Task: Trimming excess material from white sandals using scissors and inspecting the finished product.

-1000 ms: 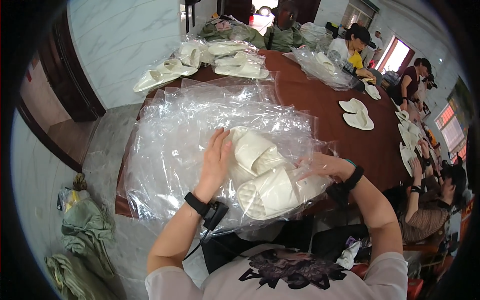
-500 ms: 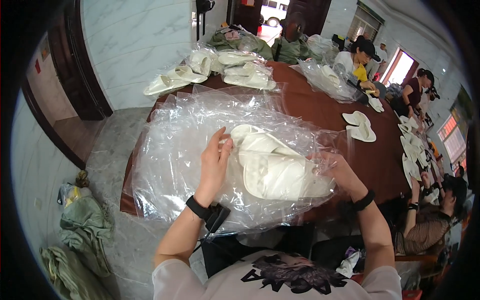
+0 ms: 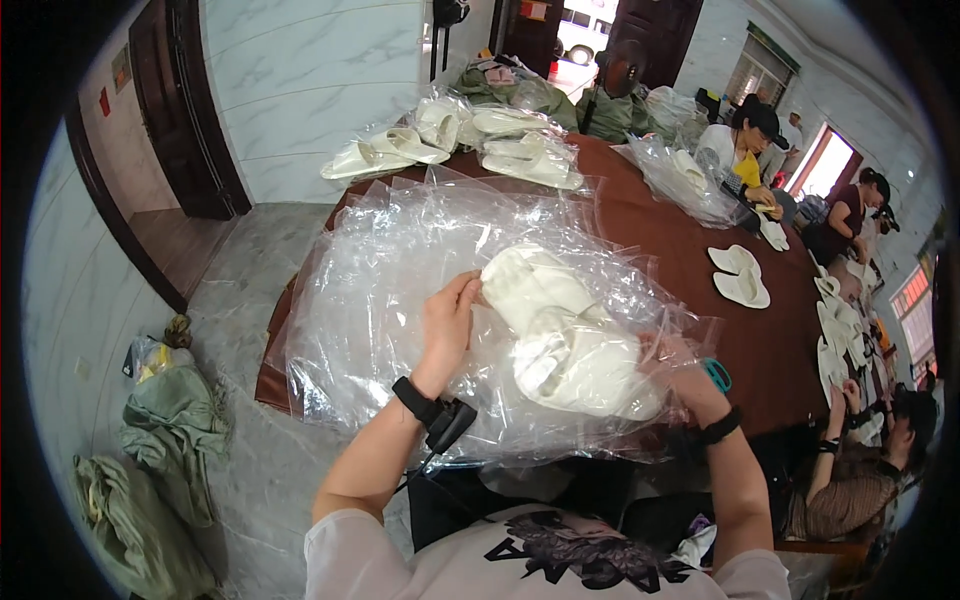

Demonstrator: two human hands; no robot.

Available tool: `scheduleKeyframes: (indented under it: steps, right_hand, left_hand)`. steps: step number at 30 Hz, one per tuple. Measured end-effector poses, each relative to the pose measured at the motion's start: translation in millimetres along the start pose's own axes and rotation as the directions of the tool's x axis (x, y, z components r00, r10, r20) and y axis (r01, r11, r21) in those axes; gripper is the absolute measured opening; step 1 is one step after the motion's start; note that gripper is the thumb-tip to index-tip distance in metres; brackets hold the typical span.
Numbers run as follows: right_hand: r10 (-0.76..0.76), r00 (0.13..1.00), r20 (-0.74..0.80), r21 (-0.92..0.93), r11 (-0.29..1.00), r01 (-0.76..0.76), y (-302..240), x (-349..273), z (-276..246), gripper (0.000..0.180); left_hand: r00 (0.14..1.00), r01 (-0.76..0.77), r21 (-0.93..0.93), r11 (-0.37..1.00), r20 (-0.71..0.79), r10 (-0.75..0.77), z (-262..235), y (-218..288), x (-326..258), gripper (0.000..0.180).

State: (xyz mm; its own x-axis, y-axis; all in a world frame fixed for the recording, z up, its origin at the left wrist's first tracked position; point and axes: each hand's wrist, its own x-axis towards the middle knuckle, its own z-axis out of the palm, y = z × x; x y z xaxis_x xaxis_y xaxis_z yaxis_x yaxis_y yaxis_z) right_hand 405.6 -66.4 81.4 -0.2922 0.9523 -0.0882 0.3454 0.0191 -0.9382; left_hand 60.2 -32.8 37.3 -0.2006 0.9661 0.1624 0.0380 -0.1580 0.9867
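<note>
The left hand (image 3: 447,325) pinches the mouth of a clear plastic bag (image 3: 600,300) while the right hand (image 3: 672,352), closed around the pair of white slippers (image 3: 565,335), has them mostly inside, heels yet to go in, I judge.

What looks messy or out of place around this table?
Nothing looks damaged. The clear plastic bags lie in a crumpled heap overhanging the table edge, and green sacks are slumped on the floor beside it.

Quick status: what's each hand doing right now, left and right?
Left hand: closed, pinching the clear plastic bag beside the white slippers.
Right hand: under the bag; grip cannot be told.
</note>
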Motion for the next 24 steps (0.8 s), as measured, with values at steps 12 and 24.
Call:
scheduleKeyframes:
  steps: [12, 24]
  right_hand:
    - [-0.048, 0.905, -0.423, -0.269, 0.96, -0.075, 7, -98, -187, 0.027]
    - [-0.147, 0.939, -0.311, 0.159, 0.966, 0.204, -14, -26, -18, 0.037]
  left_hand:
    - [0.987, -0.056, 0.151, 0.987, -0.142, 0.078, -8, 3, 9, 0.025]
    - [0.976, -0.098, 0.254, 0.962, -0.162, 0.142, -5, 18, 6, 0.032]
